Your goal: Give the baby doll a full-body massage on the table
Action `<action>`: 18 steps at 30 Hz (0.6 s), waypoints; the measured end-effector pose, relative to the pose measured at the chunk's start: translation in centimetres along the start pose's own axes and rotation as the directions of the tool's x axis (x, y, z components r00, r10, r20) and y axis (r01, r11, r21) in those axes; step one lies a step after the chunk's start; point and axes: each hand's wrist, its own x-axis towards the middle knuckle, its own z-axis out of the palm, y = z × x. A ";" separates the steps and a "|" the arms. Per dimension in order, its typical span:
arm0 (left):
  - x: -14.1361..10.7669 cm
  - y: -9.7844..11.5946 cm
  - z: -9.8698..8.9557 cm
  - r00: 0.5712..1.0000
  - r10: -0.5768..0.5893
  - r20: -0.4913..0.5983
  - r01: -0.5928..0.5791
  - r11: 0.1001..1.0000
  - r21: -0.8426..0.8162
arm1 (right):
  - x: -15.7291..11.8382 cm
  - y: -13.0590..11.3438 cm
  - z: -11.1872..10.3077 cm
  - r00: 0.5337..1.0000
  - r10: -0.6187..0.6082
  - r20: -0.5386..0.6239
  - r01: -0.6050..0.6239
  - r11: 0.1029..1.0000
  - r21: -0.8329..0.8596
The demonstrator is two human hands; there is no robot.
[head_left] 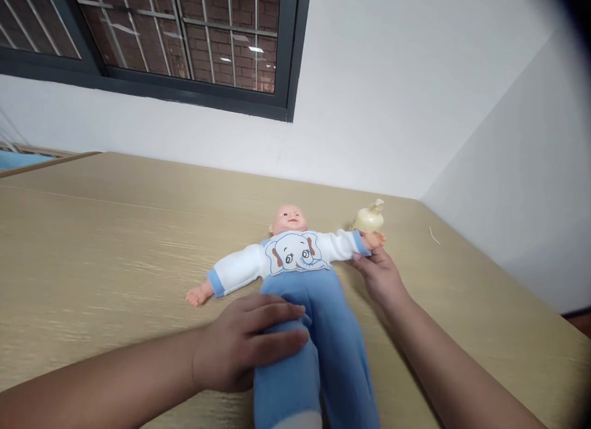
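Note:
A baby doll [298,256] lies on its back on the wooden table, its head toward the wall and its arms spread. It wears a white top with an elephant print and blue cuffs, and blue trousers [295,355]. My left hand [258,340] is wrapped over the trouser leg on the left, fingers across the thigh. At the doll's arm on the right, my right hand [381,275] holds the blue cuff near the wrist, with some fingers hidden beneath it. The doll's other arm rests on the table.
Just behind my right hand stands a pale yellow bottle [369,218] with a spout-like top. A thin pale strip [434,235] lies on the table [115,232] farther right. White walls and a dark-framed window [290,60] rise behind the table.

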 end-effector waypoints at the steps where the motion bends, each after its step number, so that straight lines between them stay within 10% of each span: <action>1: 0.1 0.3 0.2 0.999 0.037 0.003 -0.038 0.999 0.023 | 0.3 0.1 -0.6 0.996 0.085 -0.019 -0.083 0.992 0.094; 7: 0.2 1.8 1.5 0.995 0.103 0.010 -0.103 0.975 0.198 | 1.4 0.2 -3.8 0.865 0.470 0.173 -0.501 0.824 0.264; 18: 0.1 2.9 3.5 0.995 0.104 0.001 -0.101 0.963 0.249 | 1.0 -0.5 -3.7 0.909 0.306 0.282 -0.379 0.889 0.256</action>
